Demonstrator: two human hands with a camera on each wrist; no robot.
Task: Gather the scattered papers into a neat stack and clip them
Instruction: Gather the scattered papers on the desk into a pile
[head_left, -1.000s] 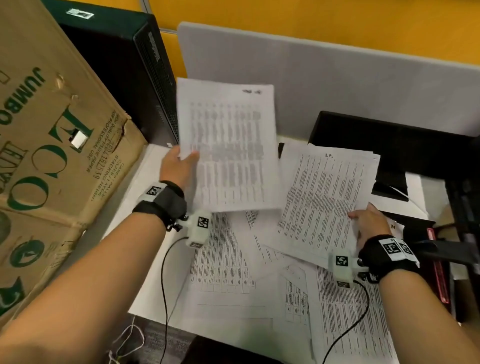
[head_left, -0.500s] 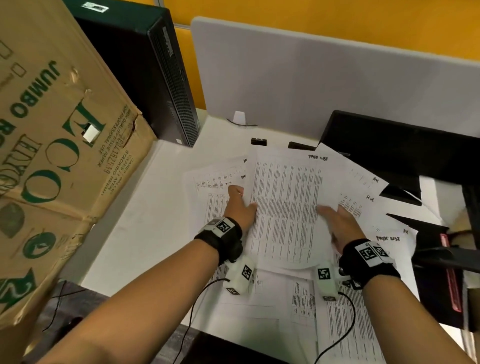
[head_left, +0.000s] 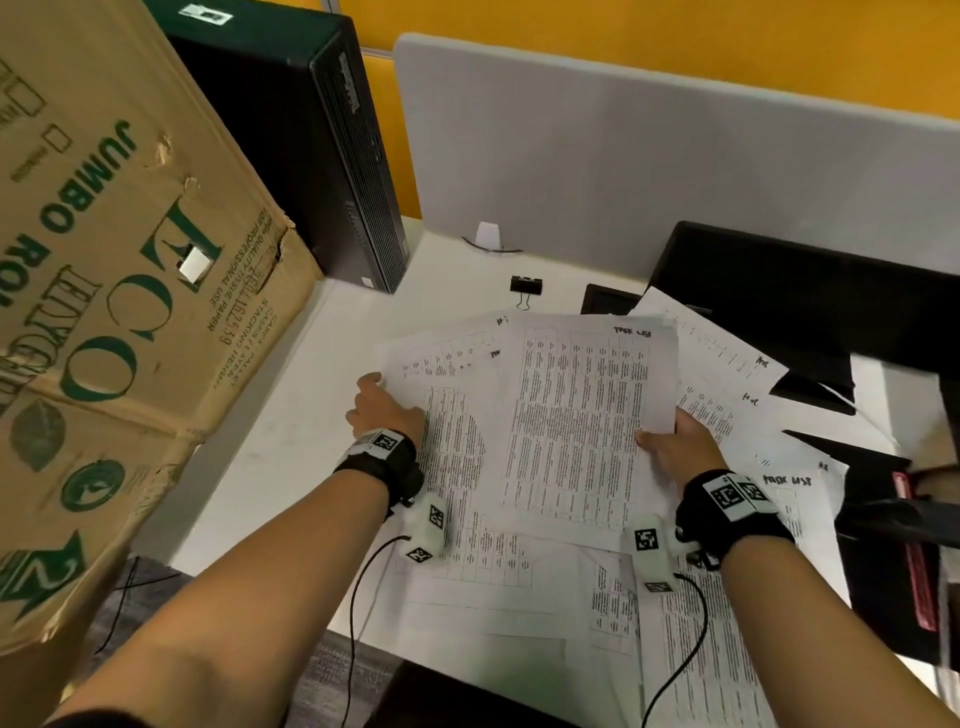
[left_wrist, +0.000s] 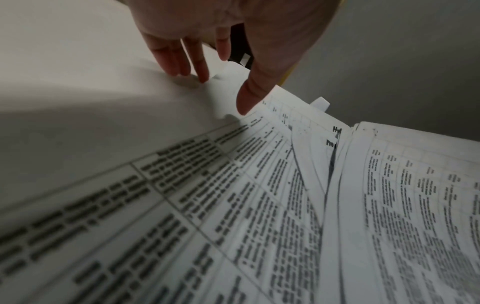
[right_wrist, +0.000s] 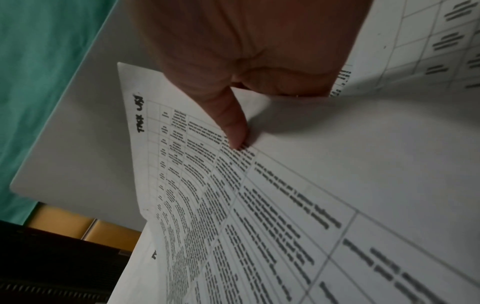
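We saw the right hand pinching the top sheet at its right edge; the left hand, fingers straight, pressed the papers mid-desk; the binder clip lay beyond, toward the desk's far edge.

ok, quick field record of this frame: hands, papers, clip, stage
left hand: open, fingertips at the left edge of the papers
right hand: pinches the right edge of the top sheet
papers: fanned and overlapping on the white desk, not squared
binder clip: on the desk beyond the papers, untouched
stage: gathering, not yet clipped
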